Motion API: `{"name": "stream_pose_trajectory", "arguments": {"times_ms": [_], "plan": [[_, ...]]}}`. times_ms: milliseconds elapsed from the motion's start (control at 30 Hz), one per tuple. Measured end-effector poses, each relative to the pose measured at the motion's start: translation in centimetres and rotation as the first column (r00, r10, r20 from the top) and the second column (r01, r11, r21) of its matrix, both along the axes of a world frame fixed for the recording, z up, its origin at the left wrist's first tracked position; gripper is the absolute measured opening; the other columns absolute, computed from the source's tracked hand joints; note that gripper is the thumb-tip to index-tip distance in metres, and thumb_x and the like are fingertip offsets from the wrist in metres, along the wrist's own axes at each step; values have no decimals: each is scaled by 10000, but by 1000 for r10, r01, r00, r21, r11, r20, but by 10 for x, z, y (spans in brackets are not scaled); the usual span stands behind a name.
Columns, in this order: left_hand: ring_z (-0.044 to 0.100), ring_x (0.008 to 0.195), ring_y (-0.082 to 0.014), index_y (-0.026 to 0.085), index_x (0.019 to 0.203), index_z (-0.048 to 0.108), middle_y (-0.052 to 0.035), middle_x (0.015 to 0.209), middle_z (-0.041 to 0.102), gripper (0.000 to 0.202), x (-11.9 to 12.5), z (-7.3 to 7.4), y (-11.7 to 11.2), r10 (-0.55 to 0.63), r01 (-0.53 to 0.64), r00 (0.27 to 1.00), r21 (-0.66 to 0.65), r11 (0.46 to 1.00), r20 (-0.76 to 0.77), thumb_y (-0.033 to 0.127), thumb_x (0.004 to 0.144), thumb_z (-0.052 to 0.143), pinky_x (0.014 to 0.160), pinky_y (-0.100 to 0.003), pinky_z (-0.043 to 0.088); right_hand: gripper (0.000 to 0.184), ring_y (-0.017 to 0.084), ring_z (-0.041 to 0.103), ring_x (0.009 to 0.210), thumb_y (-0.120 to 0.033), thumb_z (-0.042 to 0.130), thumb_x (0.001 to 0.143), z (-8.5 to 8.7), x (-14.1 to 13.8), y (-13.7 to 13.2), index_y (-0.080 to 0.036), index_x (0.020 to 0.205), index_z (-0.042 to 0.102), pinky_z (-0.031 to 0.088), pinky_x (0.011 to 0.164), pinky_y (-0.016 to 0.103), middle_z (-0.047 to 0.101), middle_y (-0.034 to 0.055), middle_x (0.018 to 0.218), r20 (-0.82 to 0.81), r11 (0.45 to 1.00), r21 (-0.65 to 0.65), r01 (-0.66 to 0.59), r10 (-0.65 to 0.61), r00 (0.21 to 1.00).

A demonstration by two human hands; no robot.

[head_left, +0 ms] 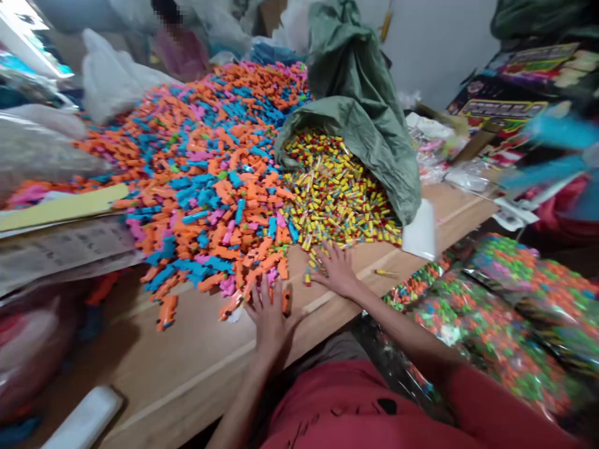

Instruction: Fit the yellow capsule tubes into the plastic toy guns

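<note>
My left hand (pixel 270 315) lies flat and open on the wooden table (pixel 196 368), fingers spread at the near edge of a big heap of orange, blue and pink plastic pieces (pixel 206 168). One orange piece (pixel 287 301) sits just right of its fingers. My right hand (pixel 334 269) is also open, its fingers spread and touching the near edge of a pile of small yellow and red tubes (pixel 334 190) that spills from a green sack (pixel 355 100).
Clear bags packed with colourful pieces (pixel 505 312) lie at my right. Printed boxes (pixel 510 93) stand far right. Plastic bags (pixel 112 75) and paper sheets (pixel 60 249) crowd the left. A white object (pixel 84 421) lies at the table's near left. A person (pixel 180 43) sits behind the heap.
</note>
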State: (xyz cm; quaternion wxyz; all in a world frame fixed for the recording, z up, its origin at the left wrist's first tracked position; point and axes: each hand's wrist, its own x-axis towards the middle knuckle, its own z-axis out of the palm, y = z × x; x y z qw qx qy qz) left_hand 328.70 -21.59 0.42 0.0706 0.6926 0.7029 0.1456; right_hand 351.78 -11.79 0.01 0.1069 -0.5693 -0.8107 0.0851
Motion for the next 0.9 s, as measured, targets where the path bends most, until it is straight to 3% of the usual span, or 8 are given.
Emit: {"name": "stream_pose_trajectory", "arguments": {"times_ms": [100,200,300,367,467,567,700,900], "plan": [[69,1609,-454,184,1607,412,-223,1728,196,860,19,-4,31,32,-33,999,89,996,16,572,895,700,1204,-792,63,831,440,339,1480,-716,530,974,14,-22,16,-274,1650,340,348,1136,650,227,149,1735,4,1000,-27,0,0,1000],[46,1612,-448,184,1617,385,-221,1733,178,860,27,-3,44,47,-51,998,95,994,41,587,912,669,1190,-805,45,780,419,388,1445,-716,502,990,28,-13,16,-307,1638,357,380,1118,629,292,134,1711,-26,999,-8,-37,37,999],[52,1605,-459,209,1602,412,-212,1732,183,880,24,1,37,30,-38,995,83,996,97,611,875,702,1200,-782,54,645,380,442,1408,-646,533,1011,38,38,-4,-316,1562,473,410,1115,596,410,135,1629,-143,996,59,-65,73,987],[116,1592,-449,229,1573,454,-201,1714,227,802,21,5,26,38,-52,987,87,995,154,584,893,688,1222,-736,87,491,341,526,1311,-539,543,1039,38,86,-28,-269,1446,592,469,1071,537,547,159,1459,-259,995,103,13,15,966],[316,1503,-401,223,1505,530,-194,1611,375,617,16,9,9,60,-87,970,105,991,236,508,964,609,1229,-636,214,367,339,596,1106,-439,501,1052,22,148,-63,-209,1254,703,503,983,526,646,162,1151,-267,972,119,205,-167,949],[448,1353,-362,174,1376,625,-191,1430,498,500,12,11,-2,101,-142,959,139,980,264,477,980,591,1167,-559,344,359,343,592,1069,-406,481,1049,-3,172,-80,-186,1229,701,485,961,519,665,161,1106,-207,966,104,237,-212,955],[535,1157,-314,165,1126,709,-145,1185,603,317,4,19,-4,80,-122,961,148,981,266,425,996,584,1038,-477,442,313,348,587,1024,-367,465,1030,-20,149,-63,-173,1097,702,476,942,526,668,170,1034,-187,952,98,291,-270,945],[574,1037,-303,186,1094,727,-127,1036,662,216,9,21,14,-142,138,966,33,990,217,319,998,586,917,-433,475,320,297,644,1030,-320,457,1018,0,75,-32,-175,1260,606,544,905,459,662,148,1131,-494,965,69,252,-187,849]]}}
